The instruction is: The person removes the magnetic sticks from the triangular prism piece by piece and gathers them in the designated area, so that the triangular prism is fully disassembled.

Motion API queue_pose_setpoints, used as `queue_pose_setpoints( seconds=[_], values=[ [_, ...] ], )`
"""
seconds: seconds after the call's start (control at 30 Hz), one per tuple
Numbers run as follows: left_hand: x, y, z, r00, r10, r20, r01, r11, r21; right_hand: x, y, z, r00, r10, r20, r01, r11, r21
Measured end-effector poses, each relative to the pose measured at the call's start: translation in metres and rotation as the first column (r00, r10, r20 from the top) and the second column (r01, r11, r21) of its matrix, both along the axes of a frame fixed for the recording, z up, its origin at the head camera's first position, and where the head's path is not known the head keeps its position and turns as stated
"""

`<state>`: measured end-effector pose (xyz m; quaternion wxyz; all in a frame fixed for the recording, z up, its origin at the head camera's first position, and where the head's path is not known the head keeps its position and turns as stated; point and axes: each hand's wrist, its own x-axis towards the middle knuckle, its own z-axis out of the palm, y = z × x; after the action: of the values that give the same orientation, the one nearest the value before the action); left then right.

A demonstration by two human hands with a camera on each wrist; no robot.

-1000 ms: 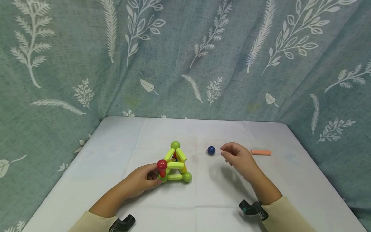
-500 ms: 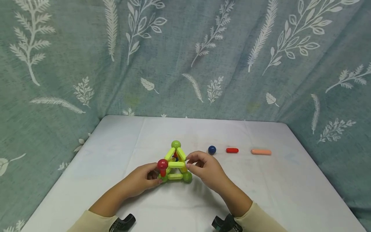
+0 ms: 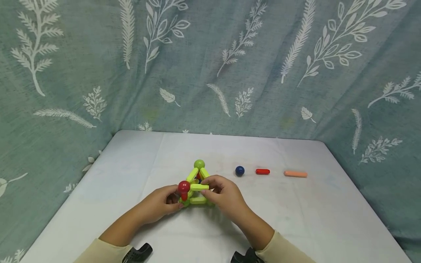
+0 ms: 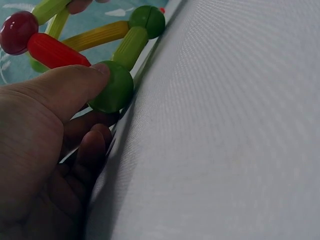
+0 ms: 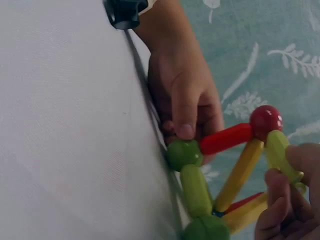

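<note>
A structure of toy magnetic sticks and balls stands on the white table, with a green ball (image 3: 199, 164) at its top. My left hand (image 3: 158, 205) pinches the green ball (image 4: 114, 89) at its lower left corner, thumb against its side. From there a red stick (image 5: 227, 139) rises to a red ball (image 5: 265, 122). A yellow-green stick (image 3: 199, 187) runs right from the red ball, and my right hand (image 3: 227, 195) pinches its far end between thumb and fingers. That hand hides part of the structure's right side in the head view.
Right of the structure lie a dark blue ball (image 3: 239, 171), a loose red stick (image 3: 262, 171) and an orange stick (image 3: 295, 174), roughly in a row. The white tabletop (image 3: 329, 219) meets a green leaf-patterned cloth (image 3: 197, 65) at the back and sides.
My right hand has moved left from beside the blue ball to the structure and now pinches the yellow-green stick. The loose red stick has come into view. The left hand keeps its place.
</note>
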<state>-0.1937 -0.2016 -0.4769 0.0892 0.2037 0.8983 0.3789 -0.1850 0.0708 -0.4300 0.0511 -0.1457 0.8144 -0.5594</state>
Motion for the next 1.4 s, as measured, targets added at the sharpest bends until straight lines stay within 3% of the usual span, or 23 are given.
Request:
queue_pose_setpoints(
  seconds=[0.33, 0.53, 1.03, 1.4],
  values=[
    [-0.001, 0.000, 0.000, 1.000, -0.004, -0.017, 0.005, 1.000, 0.006, 0.004, -0.004, -0.002, 0.999, -0.039, -0.012, 0.039, 0.999, -0.024],
    [0.000, -0.001, -0.002, 1.000, -0.011, 0.007, 0.011, 1.000, 0.024, 0.005, -0.004, -0.008, 0.998, -0.035, -0.053, 0.037, 0.999, 0.030],
    [0.002, -0.003, -0.001, 1.000, -0.006, 0.008, 0.005, 1.000, 0.016, 0.005, 0.000, -0.013, 1.000, -0.024, -0.013, 0.025, 0.999, 0.035],
    [0.003, -0.002, 0.002, 1.000, 0.004, 0.021, -0.004, 1.000, 0.014, -0.001, 0.023, -0.019, 1.000, 0.005, 0.027, -0.007, 0.998, 0.067]
  ],
)
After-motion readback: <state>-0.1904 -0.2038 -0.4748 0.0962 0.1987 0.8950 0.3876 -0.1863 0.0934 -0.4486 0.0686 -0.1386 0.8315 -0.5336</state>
